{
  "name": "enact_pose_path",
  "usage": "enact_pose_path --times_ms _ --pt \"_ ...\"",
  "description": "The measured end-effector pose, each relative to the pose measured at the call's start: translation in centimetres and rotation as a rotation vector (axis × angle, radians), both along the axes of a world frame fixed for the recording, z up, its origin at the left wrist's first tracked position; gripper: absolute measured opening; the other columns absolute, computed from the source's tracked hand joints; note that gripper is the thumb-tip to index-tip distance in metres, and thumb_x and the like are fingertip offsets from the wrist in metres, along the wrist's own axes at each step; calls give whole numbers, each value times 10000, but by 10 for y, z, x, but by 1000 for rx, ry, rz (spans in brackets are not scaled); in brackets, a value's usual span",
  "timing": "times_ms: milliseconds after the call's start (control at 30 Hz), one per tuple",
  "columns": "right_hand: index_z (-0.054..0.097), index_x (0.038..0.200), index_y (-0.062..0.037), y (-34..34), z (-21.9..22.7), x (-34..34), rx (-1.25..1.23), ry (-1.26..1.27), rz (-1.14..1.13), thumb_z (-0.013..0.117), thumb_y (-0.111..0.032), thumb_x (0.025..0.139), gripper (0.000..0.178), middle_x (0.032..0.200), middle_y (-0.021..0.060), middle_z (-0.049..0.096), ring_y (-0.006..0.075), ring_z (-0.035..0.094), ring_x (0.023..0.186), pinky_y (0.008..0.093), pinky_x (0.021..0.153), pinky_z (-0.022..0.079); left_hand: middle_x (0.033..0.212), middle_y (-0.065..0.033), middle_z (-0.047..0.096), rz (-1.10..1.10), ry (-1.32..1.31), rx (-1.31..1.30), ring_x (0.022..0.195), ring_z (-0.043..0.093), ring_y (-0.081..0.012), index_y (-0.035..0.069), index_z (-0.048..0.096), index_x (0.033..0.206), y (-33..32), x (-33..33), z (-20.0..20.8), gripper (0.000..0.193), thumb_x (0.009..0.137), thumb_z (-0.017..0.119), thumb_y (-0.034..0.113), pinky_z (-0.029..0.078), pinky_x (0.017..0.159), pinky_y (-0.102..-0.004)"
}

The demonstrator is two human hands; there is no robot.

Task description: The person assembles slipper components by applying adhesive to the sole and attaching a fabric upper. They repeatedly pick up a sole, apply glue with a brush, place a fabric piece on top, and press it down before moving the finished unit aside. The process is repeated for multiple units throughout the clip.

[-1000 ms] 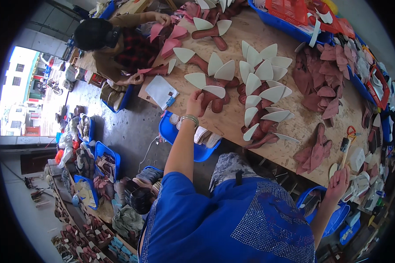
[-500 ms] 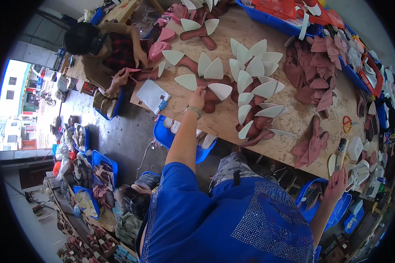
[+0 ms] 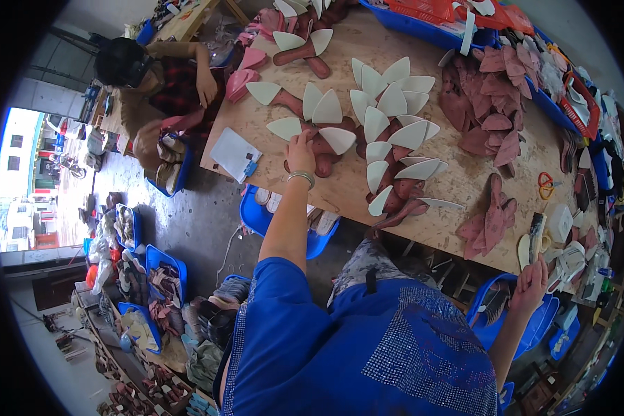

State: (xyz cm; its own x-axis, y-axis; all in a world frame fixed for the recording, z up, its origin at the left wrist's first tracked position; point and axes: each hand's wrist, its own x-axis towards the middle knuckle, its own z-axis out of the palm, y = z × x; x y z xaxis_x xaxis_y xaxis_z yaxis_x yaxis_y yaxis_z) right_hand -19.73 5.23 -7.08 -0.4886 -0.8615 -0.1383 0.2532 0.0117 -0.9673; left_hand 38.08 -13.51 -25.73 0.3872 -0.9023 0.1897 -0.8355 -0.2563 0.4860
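My left hand (image 3: 300, 154) reaches over the wooden table (image 3: 256, 125), its fingers closed on the edge of a reddish-brown shoe upper (image 3: 324, 144). White leaf-shaped stiffeners (image 3: 339, 140) stick out from that upper, and another white stiffener (image 3: 285, 127) lies just beyond my fingers. To the right stands an overlapping row of similar uppers (image 3: 397, 197) with white stiffeners fanned out. Off the table's right front edge, my right hand (image 3: 530, 286) is closed around the handle of a brush (image 3: 536, 232), whose dark head points away from me.
Loose reddish pieces (image 3: 489, 104) are heaped at the right, near orange-handled scissors (image 3: 546, 186). A clipboard (image 3: 234, 154) lies at the left edge. Blue bins (image 3: 312, 243) stand below the table. A co-worker (image 3: 152, 83) sits at the left, handling a reddish piece.
My left hand has shifted slightly left and its fingers now spread further over the upper. The co-worker's near hand has drawn a reddish piece away from the table edge. My right hand keeps the brush.
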Motion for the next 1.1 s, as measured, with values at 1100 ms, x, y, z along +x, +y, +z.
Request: enact_pose_path --times_ms 1100 --pt "601 1142 36 52 -16 -147 45 -251 -250 574 -88 932 245 605 -46 409 20 317 459 176 381 232 1410 -63 440 -1796 -615 75 1303 410 -257 123 398 1400 -24 -499 28 519 884 442 89 349 1062 -431"
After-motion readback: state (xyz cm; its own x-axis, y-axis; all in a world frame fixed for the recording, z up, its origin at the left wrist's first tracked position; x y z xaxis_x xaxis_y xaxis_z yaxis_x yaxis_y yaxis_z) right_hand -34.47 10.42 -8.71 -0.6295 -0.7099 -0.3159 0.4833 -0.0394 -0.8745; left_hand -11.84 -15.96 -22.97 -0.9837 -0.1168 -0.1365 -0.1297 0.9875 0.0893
